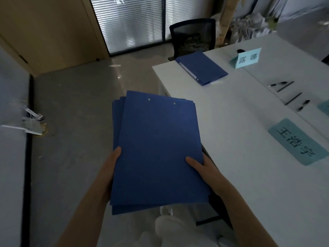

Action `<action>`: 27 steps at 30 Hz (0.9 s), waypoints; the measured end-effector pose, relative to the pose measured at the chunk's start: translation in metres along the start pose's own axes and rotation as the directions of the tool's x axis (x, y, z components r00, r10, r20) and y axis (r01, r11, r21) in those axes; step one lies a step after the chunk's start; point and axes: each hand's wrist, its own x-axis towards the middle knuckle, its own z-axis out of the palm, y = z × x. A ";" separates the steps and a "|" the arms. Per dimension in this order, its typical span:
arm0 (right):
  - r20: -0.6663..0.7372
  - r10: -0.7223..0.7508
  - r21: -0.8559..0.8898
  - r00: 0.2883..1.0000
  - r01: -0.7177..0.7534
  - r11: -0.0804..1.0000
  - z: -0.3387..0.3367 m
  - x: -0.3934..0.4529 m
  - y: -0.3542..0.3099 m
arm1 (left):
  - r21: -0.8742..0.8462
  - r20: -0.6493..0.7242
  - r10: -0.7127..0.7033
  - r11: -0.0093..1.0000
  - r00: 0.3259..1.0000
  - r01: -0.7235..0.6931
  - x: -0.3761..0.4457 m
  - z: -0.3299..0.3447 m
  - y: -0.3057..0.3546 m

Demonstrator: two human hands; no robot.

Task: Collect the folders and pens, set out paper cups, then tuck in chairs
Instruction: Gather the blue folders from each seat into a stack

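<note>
I hold a stack of blue folders (158,150) in front of me, above the floor just left of the white table (240,125). My left hand (111,168) grips the stack's left edge, thumb on top. My right hand (204,168) grips its right edge, thumb on the cover. Another blue folder (203,67) lies on the table's far corner. Several black pens (292,98) lie further right on the table. A black mesh chair (193,37) stands behind that far corner.
Teal name cards sit on the table, one standing (246,57) and one lying flat (296,141). A white desk (10,139) with small clutter lines the left side. Grey floor runs between them toward a blinds-covered window and a wooden door.
</note>
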 end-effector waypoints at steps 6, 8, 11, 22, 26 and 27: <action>0.028 -0.033 -0.044 0.999 0.034 0.998 -0.012 0.067 -0.046 | -0.011 0.079 -0.122 0.992 0.989 0.123 0.061 -0.004 0.036; 0.060 -0.046 -0.097 0.997 0.051 0.994 -0.010 0.088 -0.058 | -0.007 0.103 -0.136 0.990 0.985 0.138 0.082 -0.010 0.050; 0.085 -0.050 -0.160 0.995 0.064 0.985 -0.003 0.125 -0.073 | 0.009 0.108 -0.166 0.986 0.980 0.166 0.115 -0.020 0.072; -0.048 -0.052 -0.190 0.997 0.042 0.981 0.069 0.291 -0.147 | 0.016 -0.022 -0.249 0.968 0.968 0.249 0.278 -0.044 0.180; -0.108 0.036 -0.104 0.993 -0.047 0.993 0.093 0.343 -0.178 | 0.005 -0.015 -0.269 0.963 0.963 0.269 0.332 -0.055 0.226; -0.124 0.052 -0.087 0.991 -0.063 0.994 0.098 0.357 -0.186 | 0.009 -0.014 -0.270 0.963 0.963 0.270 0.347 -0.057 0.236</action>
